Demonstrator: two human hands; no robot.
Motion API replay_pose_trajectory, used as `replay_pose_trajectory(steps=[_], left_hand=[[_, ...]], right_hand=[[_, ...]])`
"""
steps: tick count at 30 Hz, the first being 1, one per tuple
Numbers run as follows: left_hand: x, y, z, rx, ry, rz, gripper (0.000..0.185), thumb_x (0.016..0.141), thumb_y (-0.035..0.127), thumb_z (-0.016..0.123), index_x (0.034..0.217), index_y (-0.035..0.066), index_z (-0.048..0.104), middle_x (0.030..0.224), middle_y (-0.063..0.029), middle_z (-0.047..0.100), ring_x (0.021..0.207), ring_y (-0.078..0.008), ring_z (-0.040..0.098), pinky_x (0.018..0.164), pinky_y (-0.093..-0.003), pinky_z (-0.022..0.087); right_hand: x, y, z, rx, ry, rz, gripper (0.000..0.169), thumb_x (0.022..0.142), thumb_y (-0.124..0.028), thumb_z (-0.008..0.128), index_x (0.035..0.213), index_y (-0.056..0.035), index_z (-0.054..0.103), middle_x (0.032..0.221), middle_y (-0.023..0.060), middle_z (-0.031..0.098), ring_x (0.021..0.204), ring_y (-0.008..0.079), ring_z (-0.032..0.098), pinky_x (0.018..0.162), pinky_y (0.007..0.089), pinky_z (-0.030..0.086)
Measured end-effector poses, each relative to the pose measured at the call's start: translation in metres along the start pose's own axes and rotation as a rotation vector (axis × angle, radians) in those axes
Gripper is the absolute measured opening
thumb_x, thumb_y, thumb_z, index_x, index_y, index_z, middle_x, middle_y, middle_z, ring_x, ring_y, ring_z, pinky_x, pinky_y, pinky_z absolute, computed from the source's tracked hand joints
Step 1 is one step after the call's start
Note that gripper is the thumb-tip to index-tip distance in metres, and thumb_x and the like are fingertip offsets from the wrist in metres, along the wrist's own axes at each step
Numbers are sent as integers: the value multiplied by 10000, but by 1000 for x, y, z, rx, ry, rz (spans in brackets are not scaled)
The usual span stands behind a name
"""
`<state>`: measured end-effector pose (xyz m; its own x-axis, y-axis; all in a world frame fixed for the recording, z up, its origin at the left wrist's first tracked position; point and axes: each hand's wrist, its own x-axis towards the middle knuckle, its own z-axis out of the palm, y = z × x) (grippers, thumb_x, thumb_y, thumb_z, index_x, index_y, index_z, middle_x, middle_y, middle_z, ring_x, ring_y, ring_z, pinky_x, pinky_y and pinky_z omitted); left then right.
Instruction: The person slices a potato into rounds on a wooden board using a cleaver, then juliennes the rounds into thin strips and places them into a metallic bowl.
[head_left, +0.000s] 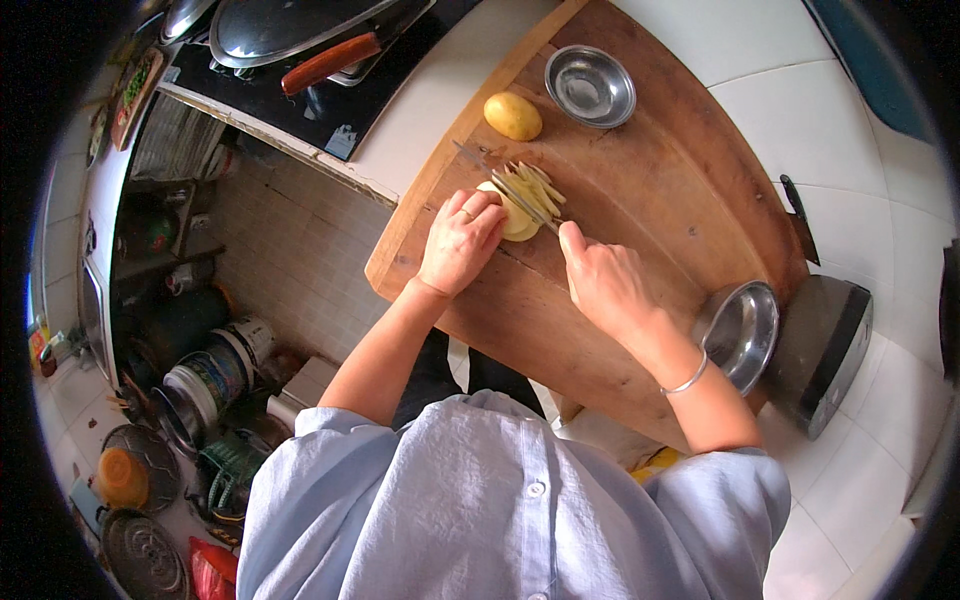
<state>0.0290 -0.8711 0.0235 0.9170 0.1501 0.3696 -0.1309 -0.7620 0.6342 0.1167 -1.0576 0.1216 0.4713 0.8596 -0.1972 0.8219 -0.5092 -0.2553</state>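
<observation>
My left hand presses potato slices flat on a wooden board, its fingertips curled beside the blade. In my right hand is the handle of a kitchen knife; its blade lies across the slices, with the tip pointing up and left. Cut potato strips are gathered on the far side of the blade. A whole yellow potato rests just beyond the knife tip. Behind it, at the upper right, stands a small metal bowl. The knife handle is mostly hidden by my right hand.
By my right forearm is a larger metal bowl, beside a dark box-shaped appliance. A second knife stands at the tiled wall. At the upper left, a lidded pan with a reddish handle sits on a black stove.
</observation>
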Motion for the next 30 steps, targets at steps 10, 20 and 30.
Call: replay_pose_trajectory(steps=[10,20,30], left_hand=[[-4,-2,-5,-22,-72,16,190,771,21,660,943,64,593,1054,-97,577,1004,-316,541,879,-401,457],[-7,-6,-10,-51,-135,51,327,744,43,685,1055,52,584,1114,-100,570,1085,-314,535,945,-404,461],[-9,-9,-13,1,-130,78,299,744,48,669,1029,36,581,1154,-82,559,1091,-282,535,919,-391,463]], right_hand=[[1,-15,-11,-32,-119,45,145,871,-60,501,990,-10,435,613,187,623,600,360,661,517,456,533],[4,4,26,89,-13,32,169,867,-43,491,1014,12,427,601,196,600,590,397,632,511,488,513],[3,-18,-1,0,-149,89,171,851,-19,497,998,14,418,639,211,622,604,397,641,528,491,518]])
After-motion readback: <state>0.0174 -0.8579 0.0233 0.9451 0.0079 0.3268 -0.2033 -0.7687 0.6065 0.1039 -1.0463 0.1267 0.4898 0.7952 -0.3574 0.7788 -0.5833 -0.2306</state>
